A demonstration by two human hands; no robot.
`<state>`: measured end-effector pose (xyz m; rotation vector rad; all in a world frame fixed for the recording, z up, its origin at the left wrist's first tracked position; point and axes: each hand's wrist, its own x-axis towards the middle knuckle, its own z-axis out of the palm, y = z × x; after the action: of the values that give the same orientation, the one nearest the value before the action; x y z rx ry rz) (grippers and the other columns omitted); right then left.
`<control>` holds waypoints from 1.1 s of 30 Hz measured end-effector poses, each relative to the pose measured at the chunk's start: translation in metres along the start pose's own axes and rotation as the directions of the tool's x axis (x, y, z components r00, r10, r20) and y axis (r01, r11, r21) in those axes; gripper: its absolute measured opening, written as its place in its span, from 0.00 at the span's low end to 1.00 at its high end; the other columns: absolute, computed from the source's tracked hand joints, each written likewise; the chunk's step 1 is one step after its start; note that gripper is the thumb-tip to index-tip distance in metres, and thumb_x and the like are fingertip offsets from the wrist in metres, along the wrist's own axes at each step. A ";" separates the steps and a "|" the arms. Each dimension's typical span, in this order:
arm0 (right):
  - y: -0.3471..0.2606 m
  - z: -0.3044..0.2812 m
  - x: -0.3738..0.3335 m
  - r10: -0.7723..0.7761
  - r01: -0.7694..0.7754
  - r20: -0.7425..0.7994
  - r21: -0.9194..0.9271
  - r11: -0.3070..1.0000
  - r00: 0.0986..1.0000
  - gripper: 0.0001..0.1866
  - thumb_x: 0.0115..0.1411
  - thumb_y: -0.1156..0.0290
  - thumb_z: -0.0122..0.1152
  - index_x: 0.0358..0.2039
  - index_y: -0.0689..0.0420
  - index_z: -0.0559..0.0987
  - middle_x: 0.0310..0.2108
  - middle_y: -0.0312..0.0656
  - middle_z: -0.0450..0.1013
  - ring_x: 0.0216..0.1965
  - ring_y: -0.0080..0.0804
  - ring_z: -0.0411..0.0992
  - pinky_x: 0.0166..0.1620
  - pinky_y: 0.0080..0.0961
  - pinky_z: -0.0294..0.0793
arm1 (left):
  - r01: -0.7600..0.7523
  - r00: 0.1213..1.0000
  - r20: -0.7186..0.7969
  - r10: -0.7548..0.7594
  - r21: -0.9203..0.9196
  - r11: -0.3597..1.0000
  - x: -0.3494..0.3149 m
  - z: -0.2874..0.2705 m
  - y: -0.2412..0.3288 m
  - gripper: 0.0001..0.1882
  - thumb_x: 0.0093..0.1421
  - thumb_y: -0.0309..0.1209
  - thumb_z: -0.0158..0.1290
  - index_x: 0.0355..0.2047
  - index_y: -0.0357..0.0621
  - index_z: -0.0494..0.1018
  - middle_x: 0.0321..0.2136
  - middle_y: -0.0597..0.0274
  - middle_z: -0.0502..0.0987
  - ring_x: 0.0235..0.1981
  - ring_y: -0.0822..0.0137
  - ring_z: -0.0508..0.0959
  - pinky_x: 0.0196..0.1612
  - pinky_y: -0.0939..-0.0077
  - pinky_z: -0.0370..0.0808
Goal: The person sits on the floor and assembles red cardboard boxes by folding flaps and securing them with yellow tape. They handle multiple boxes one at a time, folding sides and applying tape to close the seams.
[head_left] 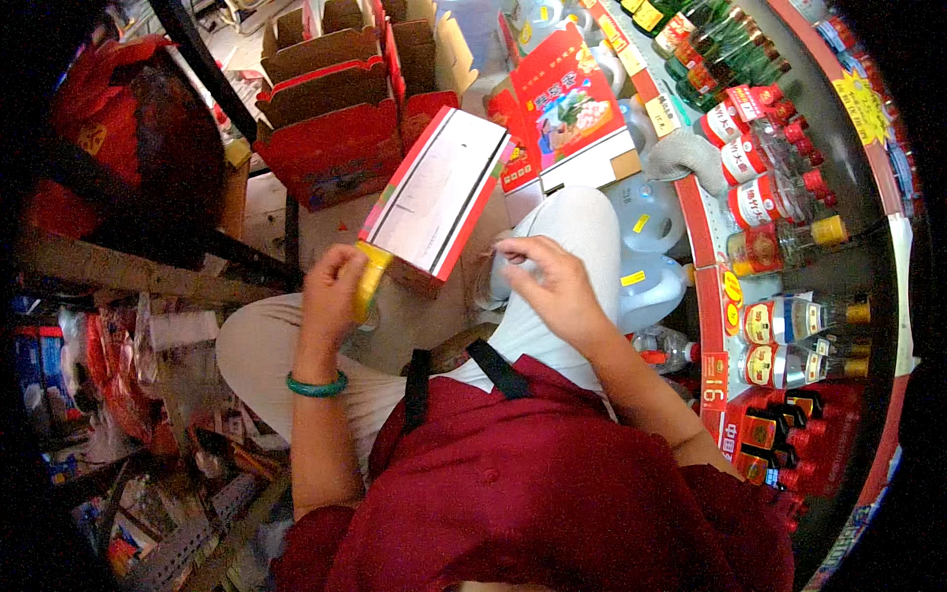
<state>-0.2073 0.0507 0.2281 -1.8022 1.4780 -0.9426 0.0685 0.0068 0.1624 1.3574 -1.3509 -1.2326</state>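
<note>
Head view: pinching a yellow strip (372, 280) in the left grip (357, 264) at the near end of the box (442, 189) — set in front, between the knees (592, 222), presumably for easy reach. Half-curled at the right grip (505, 249), apart from it — cannot tell whether pinching anything.

Box (439, 187) white, black-striped, red-edged; tape roll (371, 280) yellow; bracelet (318, 389) green.

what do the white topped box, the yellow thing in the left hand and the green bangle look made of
White-topped box: probably printed cardboard, with flat panels and crisp edges.
Yellow thing in the left hand: perhaps plastic film or tape; it looks smooth and shiny, though partly hidden.
Green bangle: a smooth ring, perhaps stone, glass or plastic; can't tell which.
</note>
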 end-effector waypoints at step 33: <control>-0.011 0.048 0.012 -0.207 0.243 0.150 -0.285 0.927 0.967 0.10 0.51 0.68 0.60 0.28 0.59 0.71 0.29 0.46 0.69 0.33 0.47 0.69 0.37 0.39 0.69 | 0.232 0.950 0.280 -0.140 -0.326 0.916 -0.085 0.061 -0.018 0.23 0.55 0.23 0.51 0.51 0.43 0.58 0.40 0.61 0.71 0.42 0.71 0.70 0.47 0.76 0.67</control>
<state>-0.1596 0.0420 0.2118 -2.2481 1.4215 -0.7295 0.0167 0.0973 0.1416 1.1171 -1.1062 -1.7359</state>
